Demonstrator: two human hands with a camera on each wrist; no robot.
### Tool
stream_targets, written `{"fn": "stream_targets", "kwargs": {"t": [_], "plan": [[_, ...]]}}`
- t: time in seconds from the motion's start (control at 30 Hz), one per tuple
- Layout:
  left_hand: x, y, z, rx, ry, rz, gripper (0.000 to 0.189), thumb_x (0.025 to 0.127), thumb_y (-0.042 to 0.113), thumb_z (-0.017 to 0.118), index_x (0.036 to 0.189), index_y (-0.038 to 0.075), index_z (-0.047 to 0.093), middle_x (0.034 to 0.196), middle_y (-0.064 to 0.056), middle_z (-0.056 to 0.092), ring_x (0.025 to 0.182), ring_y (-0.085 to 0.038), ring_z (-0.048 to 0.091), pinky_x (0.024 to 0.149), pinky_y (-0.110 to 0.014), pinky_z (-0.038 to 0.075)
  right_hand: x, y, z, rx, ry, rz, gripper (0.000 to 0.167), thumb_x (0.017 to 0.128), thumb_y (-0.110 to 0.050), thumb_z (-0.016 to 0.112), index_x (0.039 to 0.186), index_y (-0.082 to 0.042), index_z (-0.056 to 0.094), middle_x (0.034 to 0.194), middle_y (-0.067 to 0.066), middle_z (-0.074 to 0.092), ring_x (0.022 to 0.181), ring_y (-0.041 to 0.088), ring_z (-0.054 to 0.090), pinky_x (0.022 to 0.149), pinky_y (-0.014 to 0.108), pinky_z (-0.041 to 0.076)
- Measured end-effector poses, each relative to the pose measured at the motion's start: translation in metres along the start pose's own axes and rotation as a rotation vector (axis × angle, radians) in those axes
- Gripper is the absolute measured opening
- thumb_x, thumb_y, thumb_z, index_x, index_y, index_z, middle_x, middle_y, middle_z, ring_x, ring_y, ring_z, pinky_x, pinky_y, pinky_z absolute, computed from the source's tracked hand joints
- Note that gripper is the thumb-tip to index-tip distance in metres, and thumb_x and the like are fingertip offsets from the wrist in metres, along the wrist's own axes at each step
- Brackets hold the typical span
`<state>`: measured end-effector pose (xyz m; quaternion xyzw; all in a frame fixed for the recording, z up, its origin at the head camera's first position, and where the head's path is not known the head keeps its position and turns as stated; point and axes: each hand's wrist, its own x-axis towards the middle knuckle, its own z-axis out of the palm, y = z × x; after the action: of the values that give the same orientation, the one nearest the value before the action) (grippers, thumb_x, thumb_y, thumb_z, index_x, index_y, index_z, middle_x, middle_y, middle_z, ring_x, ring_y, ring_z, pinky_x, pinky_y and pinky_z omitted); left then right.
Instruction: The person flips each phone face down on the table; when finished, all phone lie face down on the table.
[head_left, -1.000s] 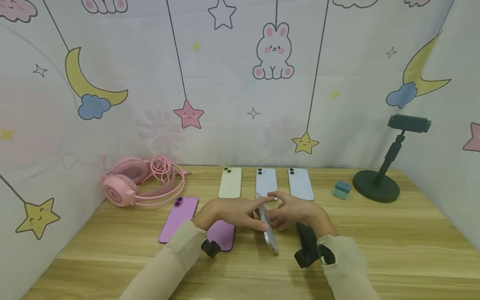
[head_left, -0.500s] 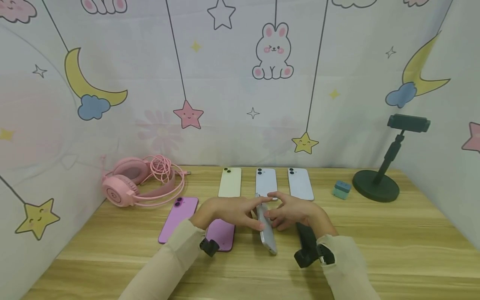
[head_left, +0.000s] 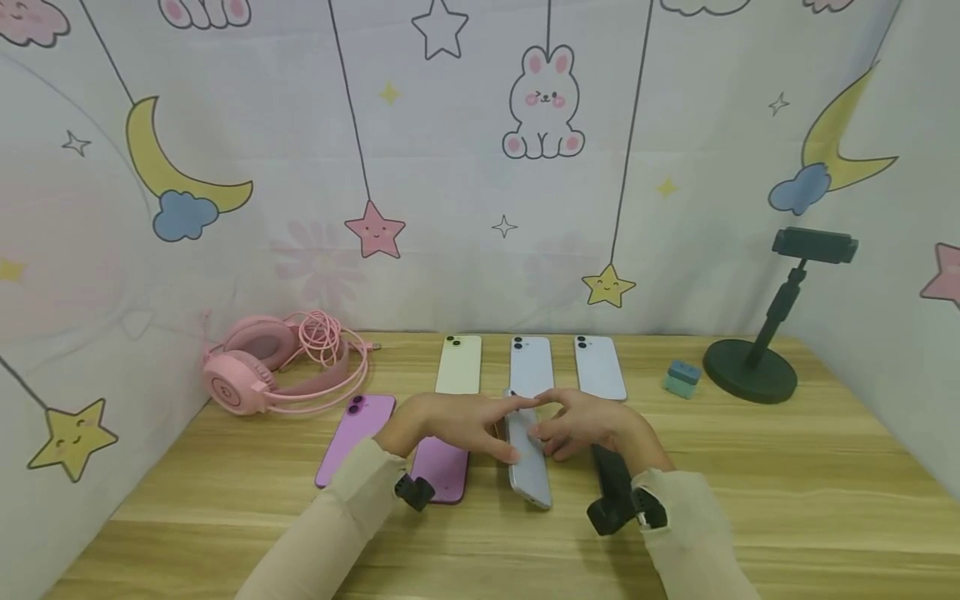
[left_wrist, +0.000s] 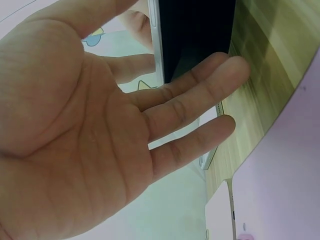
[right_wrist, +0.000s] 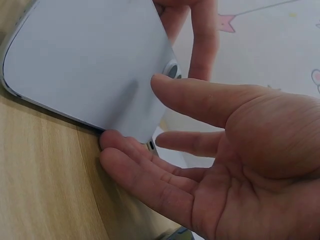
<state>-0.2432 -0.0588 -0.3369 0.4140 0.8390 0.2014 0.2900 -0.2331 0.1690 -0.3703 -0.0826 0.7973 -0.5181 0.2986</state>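
A pale silver-white smartphone (head_left: pixel 529 471) stands tilted on the table between both hands, its back facing up and to the right. My left hand (head_left: pixel 468 423) holds its raised left edge, thumb near the middle and index finger at the camera end. In the left wrist view, the other fingers stretch out beside the phone's dark screen (left_wrist: pixel 197 35). My right hand (head_left: pixel 588 421) pinches the lower right edge: in the right wrist view the thumb lies over the back near the camera lens (right_wrist: pixel 172 69), while fingertips (right_wrist: pixel 112 140) touch the long edge by the tabletop.
Two purple phones (head_left: pixel 354 437) lie left, one partly under my left wrist. Behind stand a cream phone (head_left: pixel 459 364) and two pale phones (head_left: pixel 600 367), lying flat. Pink headphones (head_left: pixel 262 362) sit at left; a small teal box (head_left: pixel 682 379) and black stand (head_left: pixel 752 371) at right.
The phone has tipped over to the left, so more of its pale back shows from above. My left hand has shifted slightly left with its edge; the right hand has hardly moved.
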Motion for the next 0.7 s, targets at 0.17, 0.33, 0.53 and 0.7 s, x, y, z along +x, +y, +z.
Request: {"fn": "stream_targets", "kwargs": {"t": [0.17,0.33,0.53,0.7], "plan": [[0.0007,-0.0015,0.0001,0.014,0.003,-0.003,0.078,0.098,0.036,0.065,0.160,0.015,0.022,0.128,0.000,0.058,0.108,-0.007,0.054,0.096,-0.025,0.042,0.0000,0.0002,-0.0006,-0.006,-0.001,0.002,0.067,0.093,-0.011,0.069,0.149,0.003,0.035,0.107,0.018,0.067,0.094,0.028,0.068,0.081,0.043,0.057],[0.0014,-0.0028,-0.0001,0.019,0.000,0.003,0.079,0.097,0.033,0.067,0.160,0.014,0.022,0.117,0.002,0.060,0.100,-0.006,0.056,0.091,-0.024,0.044,0.0002,-0.0002,-0.0014,-0.014,0.002,0.009,0.065,0.094,-0.009,0.069,0.148,0.002,0.036,0.107,0.018,0.067,0.095,0.028,0.068,0.082,0.043,0.057],[0.0034,-0.0056,0.0014,0.006,-0.014,0.014,0.080,0.097,0.028,0.069,0.159,0.009,0.022,0.135,-0.009,0.056,0.103,-0.005,0.058,0.095,-0.023,0.044,-0.0014,-0.0012,-0.0026,-0.031,-0.002,0.008,0.062,0.094,-0.005,0.067,0.148,0.003,0.036,0.099,0.017,0.069,0.089,0.026,0.069,0.080,0.041,0.057],[0.0051,-0.0068,0.0032,0.035,-0.020,0.006,0.079,0.097,0.029,0.069,0.159,0.009,0.024,0.135,-0.008,0.056,0.104,-0.004,0.059,0.094,-0.023,0.044,-0.0016,-0.0010,-0.0034,-0.041,0.000,0.009,0.061,0.095,-0.003,0.066,0.148,0.004,0.036,0.097,0.017,0.069,0.086,0.025,0.069,0.079,0.040,0.058]]}}
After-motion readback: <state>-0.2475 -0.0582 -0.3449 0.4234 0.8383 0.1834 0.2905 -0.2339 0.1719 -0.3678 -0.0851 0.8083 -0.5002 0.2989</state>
